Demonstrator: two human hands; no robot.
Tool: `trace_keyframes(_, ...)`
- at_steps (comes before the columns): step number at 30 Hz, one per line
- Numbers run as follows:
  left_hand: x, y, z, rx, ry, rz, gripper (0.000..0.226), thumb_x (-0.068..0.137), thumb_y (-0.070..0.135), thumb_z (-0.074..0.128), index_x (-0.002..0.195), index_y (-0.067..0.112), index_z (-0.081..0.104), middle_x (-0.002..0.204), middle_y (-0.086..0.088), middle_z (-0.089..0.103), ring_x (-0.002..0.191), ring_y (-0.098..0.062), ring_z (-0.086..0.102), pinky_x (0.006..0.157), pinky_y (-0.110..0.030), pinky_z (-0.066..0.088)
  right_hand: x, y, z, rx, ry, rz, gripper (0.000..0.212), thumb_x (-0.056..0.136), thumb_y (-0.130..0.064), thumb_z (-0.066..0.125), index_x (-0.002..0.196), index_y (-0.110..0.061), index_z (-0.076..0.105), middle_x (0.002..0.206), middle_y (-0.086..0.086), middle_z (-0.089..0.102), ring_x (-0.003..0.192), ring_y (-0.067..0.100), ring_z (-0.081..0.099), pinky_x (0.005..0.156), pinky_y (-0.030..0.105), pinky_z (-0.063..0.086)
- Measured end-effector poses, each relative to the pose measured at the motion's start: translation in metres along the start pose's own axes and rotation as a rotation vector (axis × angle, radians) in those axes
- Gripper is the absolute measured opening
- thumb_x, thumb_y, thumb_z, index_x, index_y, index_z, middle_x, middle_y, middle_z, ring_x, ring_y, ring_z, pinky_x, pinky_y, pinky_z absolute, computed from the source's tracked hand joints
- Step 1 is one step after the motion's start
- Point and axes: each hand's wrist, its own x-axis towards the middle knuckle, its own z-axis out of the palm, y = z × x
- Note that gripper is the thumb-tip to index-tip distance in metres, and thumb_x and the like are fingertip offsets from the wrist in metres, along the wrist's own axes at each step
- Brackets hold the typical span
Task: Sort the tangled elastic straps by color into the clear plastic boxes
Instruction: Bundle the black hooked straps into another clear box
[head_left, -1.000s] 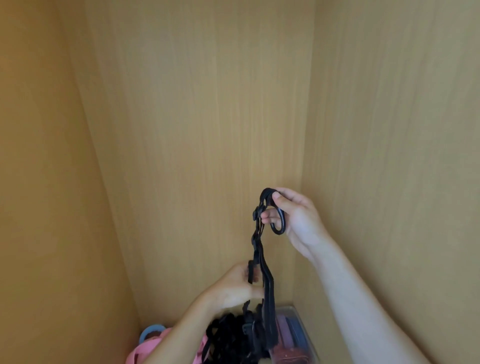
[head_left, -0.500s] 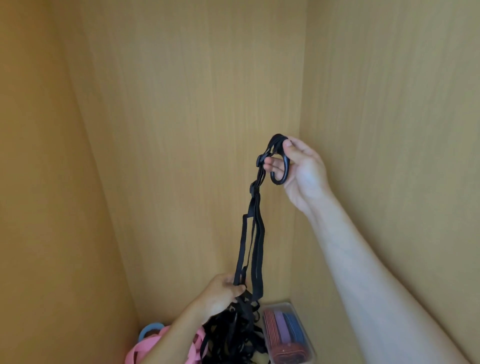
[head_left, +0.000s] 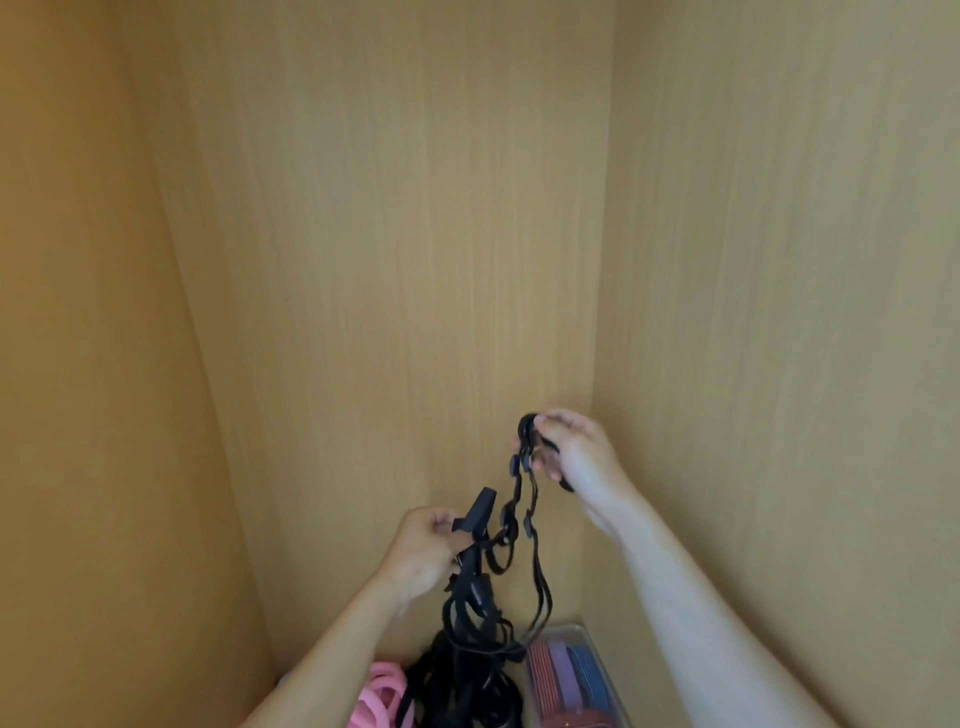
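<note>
A black elastic strap (head_left: 523, 512) with small buckles hangs slack between both hands. My right hand (head_left: 576, 454) grips its upper looped end near the back right corner. Lower and to the left, my left hand (head_left: 423, 551) pinches another part of the strap by a black clip. Below the hands the strap runs into a tangled black pile (head_left: 467, 680) at the bottom edge. Pink straps (head_left: 376, 693) lie left of the pile. A clear plastic box (head_left: 589, 644) at the bottom right holds red, purple and blue straps.
Wooden panels close the space in: a back wall (head_left: 405, 260), a left wall (head_left: 104, 364) and a right wall (head_left: 779, 312). The lower part of the pile and the box is cut off by the frame's edge.
My right hand came down from its raised position, so the strap went from taut to slack. My left hand rose and now pinches the strap by a clip.
</note>
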Motion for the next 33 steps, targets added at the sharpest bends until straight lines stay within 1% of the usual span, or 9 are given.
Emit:
trace_keyframes(4, 0.002, 0.019, -0.001, -0.035, 0.031, -0.008, 0.019, 0.086, 0.001, 0.076, 0.103, -0.001, 0.07, 0.092, -0.015, 0.077, 0.073, -0.017, 0.073, 0.063, -0.021, 0.055, -0.01, 0.026, 0.003, -0.232, -0.052, 0.092, 0.023, 0.103, -0.035, 0.054, 0.105, -0.016, 0.067, 0.083, 0.0, 0.068, 0.068, 0.006, 0.062, 0.075, 0.025, 0.043)
trace_keyframes(9, 0.007, 0.041, -0.007, 0.062, 0.058, 0.041, 0.026, 0.079, 0.019, 0.086, 0.099, 0.01, 0.072, 0.092, -0.008, 0.078, 0.087, -0.021, 0.074, 0.078, -0.023, 0.056, -0.021, 0.041, 0.007, -0.474, -0.353, 0.176, 0.057, 0.073, -0.073, 0.071, 0.115, -0.035, 0.065, 0.117, -0.018, 0.061, 0.11, 0.003, 0.056, 0.094, 0.028, 0.04)
trace_keyframes(12, 0.01, 0.052, -0.009, 0.038, 0.046, 0.055, 0.027, 0.077, 0.015, 0.087, 0.097, 0.01, 0.071, 0.089, -0.009, 0.078, 0.08, -0.017, 0.075, 0.067, -0.02, 0.055, -0.023, 0.048, 0.014, -0.497, -0.346, 0.165, 0.05, 0.071, -0.06, 0.082, 0.107, -0.029, 0.067, 0.113, -0.013, 0.067, 0.104, 0.001, 0.06, 0.082, 0.019, 0.042)
trace_keyframes(14, 0.011, 0.057, -0.01, 0.011, 0.047, 0.067, 0.024, 0.076, 0.014, 0.088, 0.093, 0.01, 0.072, 0.087, -0.007, 0.077, 0.076, -0.014, 0.075, 0.066, -0.018, 0.055, -0.023, 0.053, 0.021, -0.46, -0.299, 0.112, 0.035, 0.078, -0.045, 0.082, 0.101, -0.022, 0.068, 0.102, -0.006, 0.072, 0.093, 0.008, 0.067, 0.086, 0.028, 0.051)
trace_keyframes(18, 0.008, 0.056, -0.02, 0.044, -0.028, 0.065, 0.025, 0.075, 0.014, 0.088, 0.097, 0.012, 0.076, 0.094, -0.005, 0.078, 0.092, -0.017, 0.074, 0.091, -0.028, 0.053, -0.025, 0.05, 0.023, -0.397, -0.275, 0.033, 0.015, 0.089, -0.027, 0.074, 0.099, -0.018, 0.069, 0.091, 0.001, 0.074, 0.085, 0.014, 0.07, 0.09, 0.036, 0.053)
trace_keyframes(22, 0.005, 0.049, -0.03, 0.101, -0.136, 0.045, 0.036, 0.075, -0.006, 0.078, 0.107, 0.01, 0.074, 0.104, -0.006, 0.077, 0.104, -0.021, 0.072, 0.103, -0.035, 0.051, -0.025, 0.049, 0.02, -0.363, -0.226, 0.008, 0.012, 0.09, -0.025, 0.075, 0.092, -0.014, 0.069, 0.081, -0.003, 0.072, 0.075, 0.01, 0.069, 0.075, 0.02, 0.053)
trace_keyframes(26, 0.002, 0.045, -0.027, 0.197, -0.067, 0.088, 0.04, 0.073, -0.003, 0.081, 0.107, 0.016, 0.071, 0.109, -0.003, 0.072, 0.103, -0.017, 0.068, 0.091, -0.03, 0.056, -0.026, 0.051, 0.022, -0.343, -0.19, -0.011, 0.01, 0.091, -0.02, 0.073, 0.09, -0.012, 0.068, 0.074, -0.005, 0.07, 0.065, 0.003, 0.066, 0.062, 0.01, 0.047)
trace_keyframes(29, 0.003, 0.04, -0.022, 0.221, 0.051, 0.086, 0.041, 0.073, 0.01, 0.086, 0.107, 0.015, 0.063, 0.102, -0.006, 0.068, 0.086, -0.016, 0.069, 0.076, -0.028, 0.056, -0.026, 0.051, 0.021, -0.316, -0.17, -0.034, 0.008, 0.092, -0.019, 0.072, 0.091, -0.012, 0.069, 0.075, -0.005, 0.071, 0.066, 0.003, 0.067, 0.062, 0.011, 0.047)
trace_keyframes(33, 0.004, 0.035, -0.017, 0.118, 0.069, 0.051, 0.028, 0.081, 0.005, 0.081, 0.102, 0.003, 0.064, 0.094, -0.019, 0.07, 0.074, -0.023, 0.072, 0.075, -0.04, 0.063, -0.025, 0.054, 0.018, -0.307, -0.155, -0.046, 0.006, 0.094, -0.019, 0.07, 0.091, -0.013, 0.069, 0.073, -0.006, 0.069, 0.065, 0.004, 0.063, 0.064, 0.012, 0.047)
